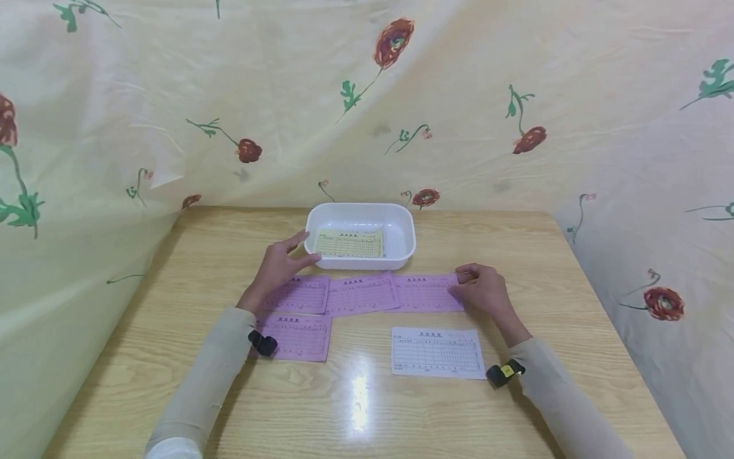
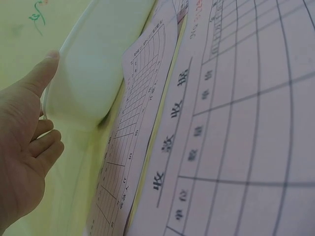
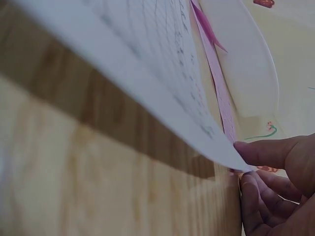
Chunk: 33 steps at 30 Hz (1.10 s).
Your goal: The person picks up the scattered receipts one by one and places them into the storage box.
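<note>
A white plastic basin [image 1: 367,263] stands at the back of the table, with a yellow receipt slip [image 1: 350,245] inside it. My left hand [image 1: 275,268] holds the basin's left end, thumb at the front corner and the other fingers farther back along the rim. Between thumb and fingers, my right hand [image 1: 484,290] pinches the right end of a pink receipt slip [image 1: 424,294]. That slip's left end meets a second, slightly tilted pink slip [image 1: 362,295]. Under my left wrist lie two more pink slips, an upper one [image 1: 304,296] and a lower one [image 1: 301,338].
A white receipt slip [image 1: 438,352] lies on the wooden table [image 1: 367,421] at the front right, near my right wrist. Flowered cloth [image 1: 321,127] hangs behind the table and along both sides. Both wrists wear small black cameras.
</note>
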Each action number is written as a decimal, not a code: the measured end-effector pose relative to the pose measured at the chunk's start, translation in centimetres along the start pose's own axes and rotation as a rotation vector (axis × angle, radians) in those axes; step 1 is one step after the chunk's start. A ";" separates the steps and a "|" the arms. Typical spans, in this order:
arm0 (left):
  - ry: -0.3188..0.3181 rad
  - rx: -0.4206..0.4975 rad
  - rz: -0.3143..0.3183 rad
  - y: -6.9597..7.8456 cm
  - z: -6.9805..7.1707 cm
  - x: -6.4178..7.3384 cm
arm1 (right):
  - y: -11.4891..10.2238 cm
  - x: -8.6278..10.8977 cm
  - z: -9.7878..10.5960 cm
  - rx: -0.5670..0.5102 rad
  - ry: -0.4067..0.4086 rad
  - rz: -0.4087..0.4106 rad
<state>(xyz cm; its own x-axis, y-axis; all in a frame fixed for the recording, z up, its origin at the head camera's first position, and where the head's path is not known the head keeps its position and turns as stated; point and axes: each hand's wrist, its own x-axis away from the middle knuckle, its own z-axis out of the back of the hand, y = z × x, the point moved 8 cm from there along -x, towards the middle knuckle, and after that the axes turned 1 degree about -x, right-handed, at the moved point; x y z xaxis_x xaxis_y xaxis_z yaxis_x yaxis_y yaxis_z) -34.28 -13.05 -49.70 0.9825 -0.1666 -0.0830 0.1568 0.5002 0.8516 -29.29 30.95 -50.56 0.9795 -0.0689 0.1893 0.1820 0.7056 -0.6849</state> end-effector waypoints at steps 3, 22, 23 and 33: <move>-0.004 -0.003 0.008 0.0 0.0 0.0 | -0.1 -0.1 -0.1 0.010 0.002 0.005; -0.014 0.012 0.009 0.4 0.1 0.0 | 0.1 0.8 1.7 0.011 0.040 0.126; -0.013 0.013 0.013 0.3 0.1 0.0 | 0.2 0.9 1.8 0.005 0.040 0.122; -0.017 0.007 0.024 0.4 0.1 0.0 | -0.3 2.0 3.9 -0.012 0.066 0.161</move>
<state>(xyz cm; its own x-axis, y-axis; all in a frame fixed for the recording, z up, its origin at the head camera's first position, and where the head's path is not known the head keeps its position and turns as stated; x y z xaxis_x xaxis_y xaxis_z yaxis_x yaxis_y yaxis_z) -34.23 -12.96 -49.34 0.9841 -0.1693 -0.0538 0.1326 0.4985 0.8567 -27.75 33.41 -47.23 0.9995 -0.0021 0.0304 0.0231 0.7026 -0.7112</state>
